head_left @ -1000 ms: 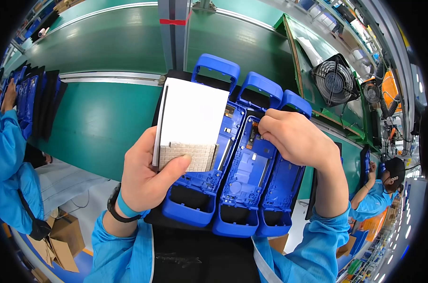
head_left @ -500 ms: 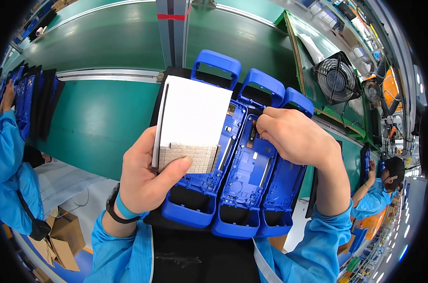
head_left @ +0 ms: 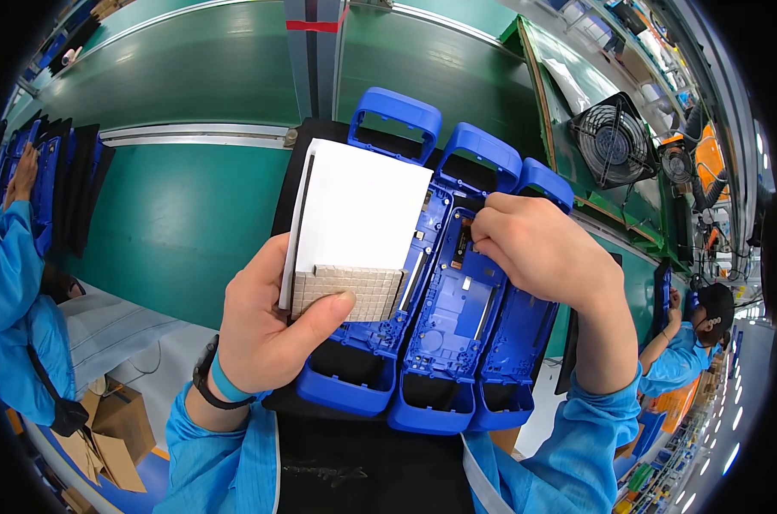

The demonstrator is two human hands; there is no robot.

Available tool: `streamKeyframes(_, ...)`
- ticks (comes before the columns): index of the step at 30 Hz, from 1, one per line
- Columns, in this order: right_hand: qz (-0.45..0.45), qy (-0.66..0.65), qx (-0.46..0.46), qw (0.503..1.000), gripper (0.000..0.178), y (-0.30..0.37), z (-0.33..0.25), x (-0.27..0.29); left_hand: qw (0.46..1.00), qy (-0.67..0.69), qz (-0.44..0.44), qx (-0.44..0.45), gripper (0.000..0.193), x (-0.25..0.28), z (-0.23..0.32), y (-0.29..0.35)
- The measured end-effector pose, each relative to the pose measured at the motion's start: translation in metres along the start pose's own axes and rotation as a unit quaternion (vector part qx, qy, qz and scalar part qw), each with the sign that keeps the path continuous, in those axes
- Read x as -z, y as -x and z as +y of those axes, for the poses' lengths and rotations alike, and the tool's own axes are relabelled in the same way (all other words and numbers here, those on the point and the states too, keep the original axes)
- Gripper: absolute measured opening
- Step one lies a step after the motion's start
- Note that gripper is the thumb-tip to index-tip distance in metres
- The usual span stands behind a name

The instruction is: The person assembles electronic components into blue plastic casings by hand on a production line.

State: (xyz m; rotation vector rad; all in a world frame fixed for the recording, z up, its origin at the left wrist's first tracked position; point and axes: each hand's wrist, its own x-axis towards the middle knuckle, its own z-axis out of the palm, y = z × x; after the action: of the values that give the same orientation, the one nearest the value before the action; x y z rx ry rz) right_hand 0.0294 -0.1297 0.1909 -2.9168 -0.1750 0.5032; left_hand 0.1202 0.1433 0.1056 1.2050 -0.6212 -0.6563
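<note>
My left hand [head_left: 264, 330] is closed round a white sheet stack [head_left: 363, 201], its thumb on top. Small greyish-beige square pads [head_left: 367, 295] cover the sheet's lower part in rows. Three blue plastic housings lie side by side on a black mat. My right hand [head_left: 543, 248] is over the upper part of the middle housing [head_left: 444, 317], thumb and forefinger pinched together beside a dark strip [head_left: 460, 244] inside it. Whatever the fingertips hold is hidden. The sheet stack partly covers the left housing [head_left: 345, 390]; my right hand and wrist overlap the right housing [head_left: 517, 343].
A green bench [head_left: 183, 223] stretches to the left, with a grey post [head_left: 314, 68] behind the housings. At the back right stands a black fan [head_left: 613, 141]. Co-workers in blue sit at far left [head_left: 11, 283] and right [head_left: 684, 364]. Cardboard boxes [head_left: 123, 424] stand lower left.
The sheet stack and the housings have shifted slightly to the right in view. My right hand stays pinched over the middle housing, its fingers a little to the right. The left co-worker's hands have moved.
</note>
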Motion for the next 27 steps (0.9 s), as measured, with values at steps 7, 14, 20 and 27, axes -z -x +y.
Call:
streamKeyframes(7,0.077,-0.022,-0.006,0.997,0.01,0.013,0.0,-0.013,1.0,-0.016,-0.011,-0.002,0.044,0.001,0.0,-0.001)
streamKeyframes(14,0.161,-0.064,-0.036,0.984,0.011,0.034,-0.009,-0.021,1.0,-0.015,-0.009,-0.007,0.044,0.001,0.001,-0.001)
streamKeyframes(20,0.197,-0.065,-0.058,0.976,0.015,0.045,-0.013,-0.042,0.998,-0.041,-0.042,-0.035,0.047,-0.001,0.003,-0.011)
streamKeyframes(27,0.201,-0.065,-0.066,0.975,0.015,0.044,-0.012,-0.045,0.995,-0.05,-0.083,-0.032,0.052,-0.01,0.001,-0.02)
